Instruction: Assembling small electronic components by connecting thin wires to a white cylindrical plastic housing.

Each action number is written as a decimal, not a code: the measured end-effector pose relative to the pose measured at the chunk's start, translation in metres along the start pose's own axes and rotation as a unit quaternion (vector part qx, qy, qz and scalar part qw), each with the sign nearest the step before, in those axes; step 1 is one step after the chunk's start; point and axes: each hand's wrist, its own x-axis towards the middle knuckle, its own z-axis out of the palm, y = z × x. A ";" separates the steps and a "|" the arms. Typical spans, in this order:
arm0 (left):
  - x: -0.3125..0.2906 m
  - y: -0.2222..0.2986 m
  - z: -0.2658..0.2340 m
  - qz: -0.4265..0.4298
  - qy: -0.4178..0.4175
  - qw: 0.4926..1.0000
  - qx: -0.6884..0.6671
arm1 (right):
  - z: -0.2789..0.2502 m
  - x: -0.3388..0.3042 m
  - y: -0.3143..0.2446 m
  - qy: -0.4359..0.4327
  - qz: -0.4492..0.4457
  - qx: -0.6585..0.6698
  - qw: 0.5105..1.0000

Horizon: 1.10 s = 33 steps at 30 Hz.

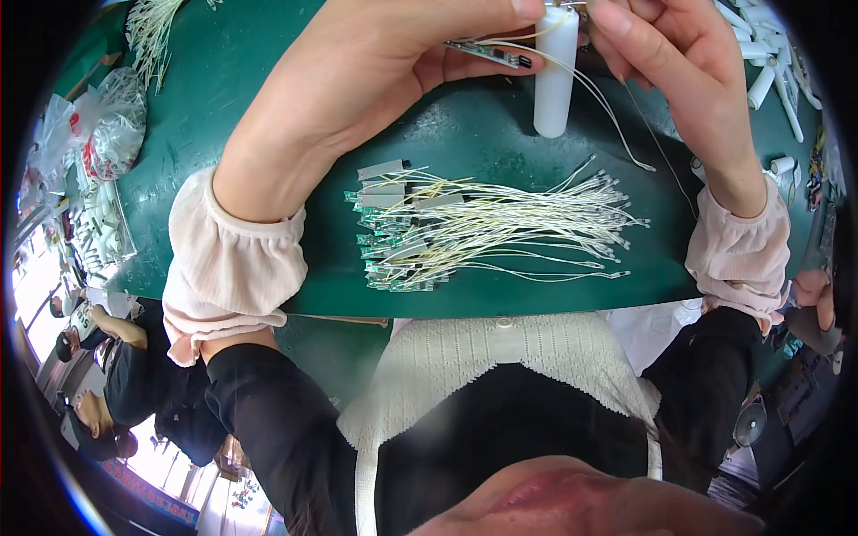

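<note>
At the top of the view, my left hand (pixel 420 54) is closed, with a small circuit board (pixel 487 52) held along its fingers. Thin white and yellowish wires (pixel 594 87) run from the board past a white cylinder (pixel 556 85) and end in the air to its right. The thumb of my left hand meets the cylinder's upper end. Opposite it, my right hand (pixel 684 71) is closed in a pinch at that same end; what it grips is cut off by the frame's edge. Below lies a bundle of wired circuit boards (pixel 500 219), several with grey rectangular pieces.
White tubes (pixel 764 54) are heaped at the upper right. Another wire bundle (pixel 154 36) lies at the upper left, above clear plastic bags (pixel 112 125). The green table (pixel 500 299) has its near edge by my apron. Other people sit at the lower left.
</note>
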 end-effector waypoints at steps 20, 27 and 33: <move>0.004 0.025 0.039 -0.228 0.246 0.941 0.050 | -0.011 0.009 -0.021 -0.002 0.085 0.056 0.995; -0.035 0.064 0.068 -0.179 0.223 0.958 0.029 | -0.011 0.004 0.025 -0.089 0.025 0.030 0.995; -0.142 0.127 0.133 -0.022 0.299 0.943 0.143 | -0.010 -0.005 0.023 -0.116 0.016 0.014 0.993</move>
